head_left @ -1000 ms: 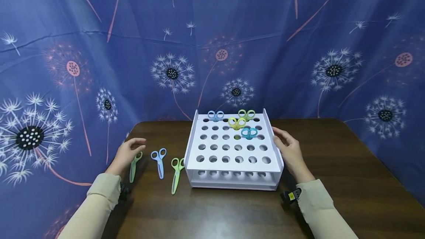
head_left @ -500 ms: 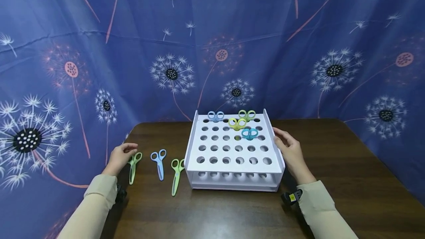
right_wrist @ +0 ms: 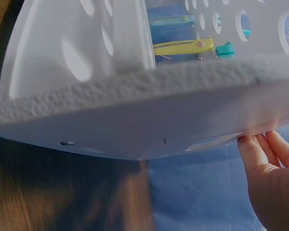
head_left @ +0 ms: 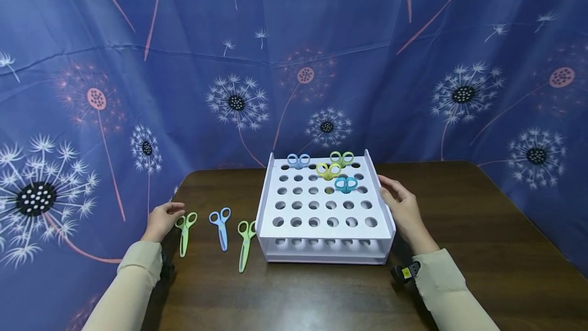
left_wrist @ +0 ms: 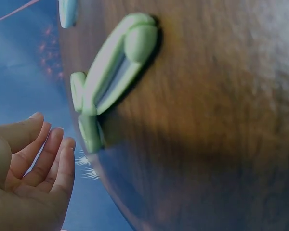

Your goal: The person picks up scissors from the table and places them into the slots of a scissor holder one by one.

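My left hand (head_left: 161, 221), fingers loosely bent, hovers just left of the handles of a pair of green scissors (head_left: 184, 243). The left wrist view shows a gap between its fingertips and those scissors (left_wrist: 92, 91). Fingers of my right hand (head_left: 405, 214) rest against the right side of a white rack with round holes (head_left: 305, 213); in the right wrist view the fingertips touch its side panel (right_wrist: 135, 115). Blue (head_left: 298, 164), green (head_left: 342, 163), yellow (head_left: 328, 173) and teal scissors (head_left: 346, 186) stand in the rack's far holes, handles up.
Blue scissors (head_left: 222, 236) and another pair of green scissors (head_left: 245, 254) lie on the brown table (head_left: 303, 300) between my left hand and the rack, the green handle close by the rack's left side. A blue dandelion-print curtain (head_left: 275, 24) hangs behind the table.
My left hand has drawn back to the left and nearer to me, leaving the leftmost green scissors' handles in fuller view. The right hand stays at the rack.
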`<state>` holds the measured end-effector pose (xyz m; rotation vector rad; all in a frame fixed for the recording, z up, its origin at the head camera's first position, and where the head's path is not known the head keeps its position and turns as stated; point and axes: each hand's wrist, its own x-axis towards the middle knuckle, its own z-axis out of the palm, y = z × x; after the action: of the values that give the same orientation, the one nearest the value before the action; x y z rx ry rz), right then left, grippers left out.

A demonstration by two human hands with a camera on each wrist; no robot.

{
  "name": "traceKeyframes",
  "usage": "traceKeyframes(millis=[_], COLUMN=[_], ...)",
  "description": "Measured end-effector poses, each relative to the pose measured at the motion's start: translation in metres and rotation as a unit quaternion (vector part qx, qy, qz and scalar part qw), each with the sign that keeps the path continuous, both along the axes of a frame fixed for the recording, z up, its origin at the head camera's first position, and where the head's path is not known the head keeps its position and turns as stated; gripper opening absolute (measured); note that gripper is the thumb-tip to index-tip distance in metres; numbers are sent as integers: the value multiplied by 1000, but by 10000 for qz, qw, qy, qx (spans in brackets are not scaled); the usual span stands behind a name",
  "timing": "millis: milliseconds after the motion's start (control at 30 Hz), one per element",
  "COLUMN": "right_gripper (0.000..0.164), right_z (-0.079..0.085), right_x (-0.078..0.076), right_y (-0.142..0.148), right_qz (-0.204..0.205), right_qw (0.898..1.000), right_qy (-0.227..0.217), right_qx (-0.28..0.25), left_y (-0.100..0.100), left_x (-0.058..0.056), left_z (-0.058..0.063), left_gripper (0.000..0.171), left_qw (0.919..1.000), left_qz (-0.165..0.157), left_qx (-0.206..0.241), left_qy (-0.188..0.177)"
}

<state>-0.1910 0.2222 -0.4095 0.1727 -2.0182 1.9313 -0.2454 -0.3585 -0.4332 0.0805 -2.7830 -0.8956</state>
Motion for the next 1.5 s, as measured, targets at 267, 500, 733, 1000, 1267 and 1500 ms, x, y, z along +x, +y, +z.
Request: traceKeyframes(millis=[267,500,733,1000,1267,1500], right_gripper=[43,44,43,43,42,42], right_z=[0,-1,-2,-2,-1,-2], right_x=[1,1,1,0,0,2], right_y=[-2,-2,-3,-1,-1,-2], right_qz=[-76,-13,3,-57,-92,-115], right_qw=[9998,10000,10000,9999,9999,9999], right_qy=[-53,-61,-31,-45,-62,-114], right_qx=[151,64,-7,77,58,40], left_y=[-5,-9,-18,-22,-24,-27], left_x=[-4,-6,-8,-9,-11,-18], left_z=[-6,-11,-16,-17,-13,-6], left_gripper=[27,27,23,18,16,14], left_qw=[9995,9989,9990,9996,9983,9955], left_qz=[63,171,161,251,331,229], left_qx=[-266,-216,-363,-70,-417,-782], left_qy=[-147,-392,-221,-111,-226,-479])
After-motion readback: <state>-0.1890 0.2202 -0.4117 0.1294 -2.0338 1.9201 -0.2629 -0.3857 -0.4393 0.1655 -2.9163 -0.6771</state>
